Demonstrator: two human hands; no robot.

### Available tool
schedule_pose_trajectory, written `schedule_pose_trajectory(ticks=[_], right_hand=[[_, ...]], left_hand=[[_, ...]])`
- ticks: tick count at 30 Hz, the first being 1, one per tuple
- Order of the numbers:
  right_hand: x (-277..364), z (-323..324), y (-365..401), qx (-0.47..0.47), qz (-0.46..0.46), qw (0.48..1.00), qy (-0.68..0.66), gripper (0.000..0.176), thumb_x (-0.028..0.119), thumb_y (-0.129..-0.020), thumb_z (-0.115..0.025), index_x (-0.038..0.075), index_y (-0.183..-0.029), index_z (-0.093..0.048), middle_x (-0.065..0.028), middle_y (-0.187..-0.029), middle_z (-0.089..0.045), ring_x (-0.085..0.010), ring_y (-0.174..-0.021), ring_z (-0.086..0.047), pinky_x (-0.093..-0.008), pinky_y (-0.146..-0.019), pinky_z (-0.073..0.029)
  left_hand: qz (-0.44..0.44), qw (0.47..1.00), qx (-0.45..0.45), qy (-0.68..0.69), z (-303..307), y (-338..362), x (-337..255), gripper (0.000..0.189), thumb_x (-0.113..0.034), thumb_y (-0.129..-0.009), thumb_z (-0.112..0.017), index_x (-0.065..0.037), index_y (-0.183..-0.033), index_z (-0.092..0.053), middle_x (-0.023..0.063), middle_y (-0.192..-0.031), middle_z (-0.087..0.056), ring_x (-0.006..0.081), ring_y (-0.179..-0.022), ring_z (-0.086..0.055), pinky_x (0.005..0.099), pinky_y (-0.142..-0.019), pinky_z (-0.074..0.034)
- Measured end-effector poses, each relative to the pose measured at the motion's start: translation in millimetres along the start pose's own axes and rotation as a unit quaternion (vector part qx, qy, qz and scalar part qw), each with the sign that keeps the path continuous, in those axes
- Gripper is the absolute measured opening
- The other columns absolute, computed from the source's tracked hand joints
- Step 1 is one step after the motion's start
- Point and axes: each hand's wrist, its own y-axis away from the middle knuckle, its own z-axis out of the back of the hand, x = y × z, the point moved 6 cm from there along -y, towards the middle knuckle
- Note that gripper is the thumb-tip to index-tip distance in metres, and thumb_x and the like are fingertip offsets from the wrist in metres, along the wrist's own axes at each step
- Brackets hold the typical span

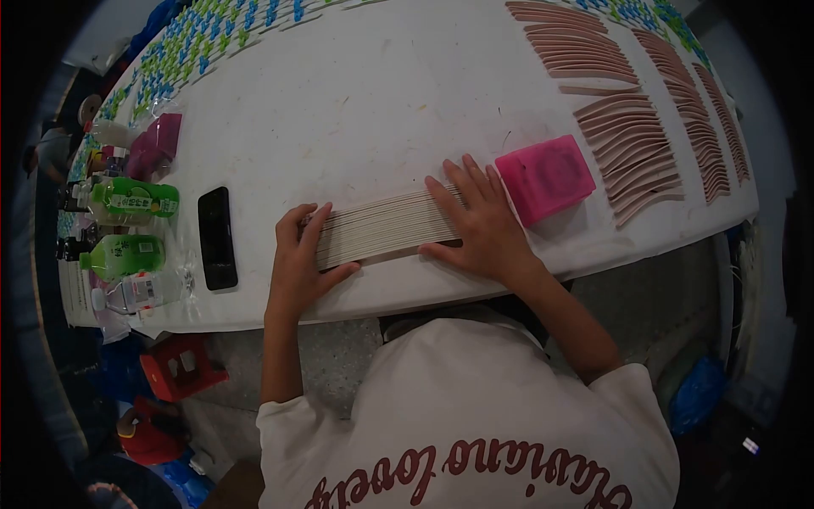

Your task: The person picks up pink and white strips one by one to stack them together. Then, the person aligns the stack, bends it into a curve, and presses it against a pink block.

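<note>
A row of thin, pale strips (386, 226) lies packed side by side near the table's front edge. My left hand (303, 259) is at the left end of the row, its thumb and fingers apart and touching the strips. At the other end, my right hand (479, 222) rests with spread fingers over the strips. Just right of that hand sits a bright pink block (545, 178) with a dark patch on top. Both hands press against the bundle from its two ends.
Pink strips (629, 153) lie in rows at the right of the white table (339, 102). A black phone (218, 237), green bottles (127, 257) and a clear bottle (144, 291) are at the left. Blue and green pieces (199, 47) line the far edge. A red stool (181, 366) stands below.
</note>
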Motion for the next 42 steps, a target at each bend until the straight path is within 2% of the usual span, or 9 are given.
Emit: schedule_pose_trajectory(ticks=[7,11,14,22,31,34,36,39,42], right_hand=[[12,-5,-5,0.000,0.018,0.999,-0.045,0.088,0.062,-0.082,-0.075,0.012,-0.150,-0.051,-0.0237,-0.154,-0.043,-0.0446,-0.149,-0.033,-0.0593,-0.122,-0.026],[21,-2,-8,-0.035,-0.032,0.999,-0.026,0.093,0.062,-0.077,-0.079,0.012,-0.150,-0.051,-0.0256,-0.155,-0.040,-0.0478,-0.148,-0.033,-0.0605,-0.122,-0.026],[22,-3,-9,-0.042,-0.029,0.998,-0.040,0.094,0.060,-0.076,-0.081,0.012,-0.150,-0.049,-0.0255,-0.156,-0.038,-0.0486,-0.149,-0.031,-0.0606,-0.122,-0.026],[3,5,-2,0.008,-0.016,1.000,-0.012,0.091,0.056,-0.079,-0.080,0.009,-0.149,-0.048,-0.0239,-0.154,-0.041,-0.0487,-0.148,-0.031,-0.0584,-0.124,-0.026],[9,0,-3,-0.012,0.014,1.000,-0.018,0.087,0.049,-0.077,-0.084,0.007,-0.145,-0.050,-0.0213,-0.150,-0.045,-0.0484,-0.146,-0.033,-0.0585,-0.120,-0.032],[9,2,-7,-0.018,0.017,1.000,-0.017,0.082,0.054,-0.076,-0.082,0.005,-0.136,-0.054,-0.0212,-0.145,-0.048,-0.0472,-0.145,-0.036,-0.0569,-0.123,-0.028],[13,10,-12,-0.055,0.042,0.997,0.021,0.077,0.051,-0.074,-0.084,0.004,-0.128,-0.057,-0.0188,-0.132,-0.052,-0.0407,-0.135,-0.045,-0.0528,-0.117,-0.036],[14,5,-10,-0.038,0.039,0.999,-0.004,0.074,0.046,-0.071,-0.084,0.002,-0.124,-0.058,-0.0150,-0.121,-0.054,-0.0339,-0.122,-0.050,-0.0477,-0.107,-0.042],[16,8,-9,-0.058,0.043,0.997,-0.006,0.072,0.043,-0.071,-0.083,0.001,-0.125,-0.059,-0.0129,-0.119,-0.054,-0.0312,-0.115,-0.051,-0.0440,-0.102,-0.044]], left_hand=[[0.025,1.000,-0.009,-0.009,5,7,7,0.111,-0.025,-0.059,-0.099,-0.010,-0.155,-0.045,0.0172,-0.149,-0.041,0.0372,-0.137,-0.043,0.0462,-0.111,-0.047],[0.066,0.996,-0.001,0.060,6,2,7,0.118,-0.023,-0.054,-0.099,-0.014,-0.157,-0.043,0.0157,-0.153,-0.038,0.0371,-0.139,-0.044,0.0474,-0.115,-0.045],[0.036,0.997,-0.020,0.070,10,-4,5,0.120,-0.022,-0.052,-0.100,-0.015,-0.157,-0.043,0.0159,-0.153,-0.037,0.0370,-0.139,-0.043,0.0477,-0.115,-0.045],[0.021,0.998,-0.007,-0.058,5,5,5,0.095,-0.029,-0.063,-0.094,-0.013,-0.147,-0.054,0.0163,-0.132,-0.045,0.0351,-0.124,-0.045,0.0454,-0.102,-0.050],[0.008,0.999,-0.028,-0.041,5,3,-2,0.084,-0.027,-0.066,-0.090,-0.010,-0.141,-0.059,0.0178,-0.132,-0.046,0.0357,-0.124,-0.045,0.0459,-0.102,-0.049],[0.016,0.998,-0.024,-0.046,4,4,0,0.085,-0.027,-0.066,-0.090,-0.011,-0.142,-0.058,0.0175,-0.132,-0.046,0.0355,-0.124,-0.045,0.0459,-0.102,-0.049],[0.014,0.997,-0.028,-0.065,4,5,-1,0.085,-0.028,-0.067,-0.090,-0.011,-0.143,-0.058,0.0174,-0.132,-0.047,0.0355,-0.124,-0.045,0.0461,-0.102,-0.049],[0.018,0.997,-0.042,-0.069,2,7,-3,0.083,-0.028,-0.070,-0.090,-0.011,-0.144,-0.057,0.0172,-0.132,-0.048,0.0357,-0.124,-0.045,0.0464,-0.102,-0.048],[0.032,0.996,-0.058,-0.068,-1,8,-7,0.082,-0.028,-0.073,-0.089,-0.010,-0.146,-0.056,0.0176,-0.133,-0.049,0.0361,-0.124,-0.045,0.0469,-0.104,-0.046]])
